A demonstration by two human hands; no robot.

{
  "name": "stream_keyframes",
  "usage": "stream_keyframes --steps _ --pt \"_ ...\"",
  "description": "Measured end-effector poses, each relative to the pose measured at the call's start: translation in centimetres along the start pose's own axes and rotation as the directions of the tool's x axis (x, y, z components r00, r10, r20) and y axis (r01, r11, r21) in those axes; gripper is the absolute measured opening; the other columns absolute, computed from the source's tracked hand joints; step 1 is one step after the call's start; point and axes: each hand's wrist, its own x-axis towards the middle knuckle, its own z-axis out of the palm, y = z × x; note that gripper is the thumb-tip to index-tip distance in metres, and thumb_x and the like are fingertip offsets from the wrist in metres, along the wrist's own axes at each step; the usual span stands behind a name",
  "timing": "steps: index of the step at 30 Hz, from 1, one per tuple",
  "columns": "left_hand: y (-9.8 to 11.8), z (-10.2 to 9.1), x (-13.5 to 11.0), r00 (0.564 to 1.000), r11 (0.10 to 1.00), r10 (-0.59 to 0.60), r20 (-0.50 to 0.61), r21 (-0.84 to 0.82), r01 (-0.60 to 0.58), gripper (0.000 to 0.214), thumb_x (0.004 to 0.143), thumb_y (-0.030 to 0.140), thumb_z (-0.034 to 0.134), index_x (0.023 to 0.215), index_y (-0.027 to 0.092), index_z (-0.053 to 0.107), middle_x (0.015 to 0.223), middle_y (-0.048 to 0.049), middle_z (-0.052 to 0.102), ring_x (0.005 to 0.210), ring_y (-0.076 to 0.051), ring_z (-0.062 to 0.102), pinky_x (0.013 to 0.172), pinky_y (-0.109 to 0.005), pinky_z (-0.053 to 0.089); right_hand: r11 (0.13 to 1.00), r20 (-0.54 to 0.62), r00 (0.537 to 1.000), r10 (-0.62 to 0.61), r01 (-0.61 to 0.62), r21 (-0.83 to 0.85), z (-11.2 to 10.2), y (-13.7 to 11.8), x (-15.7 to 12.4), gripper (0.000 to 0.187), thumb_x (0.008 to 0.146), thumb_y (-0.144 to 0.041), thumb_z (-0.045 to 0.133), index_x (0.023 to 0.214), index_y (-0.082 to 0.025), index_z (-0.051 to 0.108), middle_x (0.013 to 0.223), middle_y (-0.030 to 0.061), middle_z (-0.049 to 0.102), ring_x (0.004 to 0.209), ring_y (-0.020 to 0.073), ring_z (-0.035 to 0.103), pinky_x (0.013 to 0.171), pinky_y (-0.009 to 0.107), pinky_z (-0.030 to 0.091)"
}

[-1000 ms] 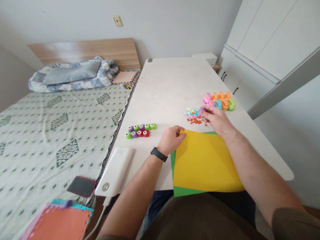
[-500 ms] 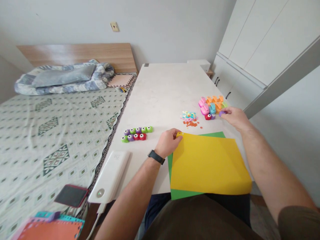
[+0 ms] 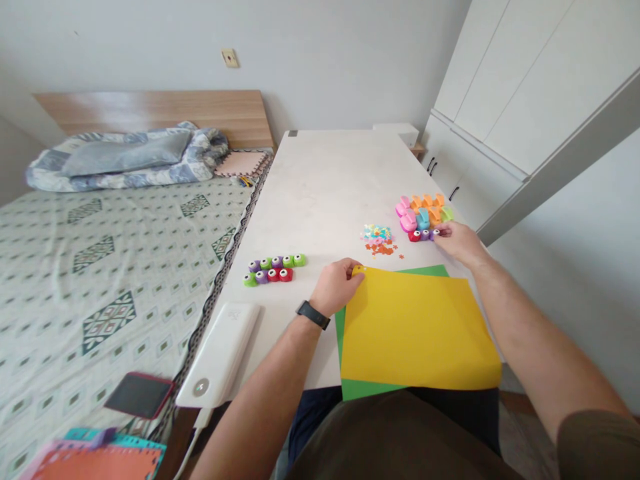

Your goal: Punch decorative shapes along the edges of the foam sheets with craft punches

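Observation:
A yellow paper sheet [image 3: 417, 330] lies over a green sheet [image 3: 370, 387] at the table's near edge. My left hand [image 3: 336, 285] pinches the yellow sheet's top left corner. My right hand [image 3: 457, 242] reaches right, its fingers closed on a small purple punch [image 3: 435, 234] set beside a red punch [image 3: 415, 235] and another purple one. Behind them sits a cluster of larger pink, orange, blue and green punches [image 3: 423, 209]. A small heap of punched paper shapes [image 3: 379, 239] lies left of them.
A row of small green, purple and red punches [image 3: 274, 267] sits left of centre on the white table [image 3: 325, 173]. A white power bank [image 3: 220, 353] lies at the near left edge. A bed, a phone [image 3: 141, 395] and coloured foam sheets [image 3: 107, 457] are on the left.
My right hand carried the small purple punch from the paper shapes to the right and set it down by the red and purple punches. The left hand kept its hold on the yellow sheet.

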Motion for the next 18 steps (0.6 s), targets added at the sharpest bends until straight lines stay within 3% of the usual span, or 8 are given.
stream_keyframes --steps 12,18 --pt "-0.07 0.06 -0.04 1.000 1.000 0.007 -0.003 0.008 -0.007 0.026 0.085 0.030 0.061 0.104 0.017 0.073 0.084 -0.0052 0.075 0.072 -0.017 0.068 0.062 -0.024 0.050 0.999 -0.039 0.999 0.017 -0.019 -0.046 0.27 -0.31 -0.07 0.035 0.078 -0.040 0.067 0.106 -0.020 0.074 0.100 0.0100 0.078 0.094 0.0273 0.071 0.079 0.036 0.051" --pt "-0.04 0.02 -0.03 1.000 1.000 0.006 -0.005 0.015 -0.006 0.026 0.085 0.030 0.061 0.104 0.017 0.073 0.083 -0.0051 0.075 0.072 -0.017 0.067 0.062 -0.024 0.050 0.995 -0.042 0.999 -0.025 0.021 -0.100 -0.12 -0.96 -0.80 0.049 0.073 -0.040 0.070 0.119 -0.020 0.070 0.104 0.0104 0.075 0.090 0.0278 0.069 0.077 0.036 0.050"
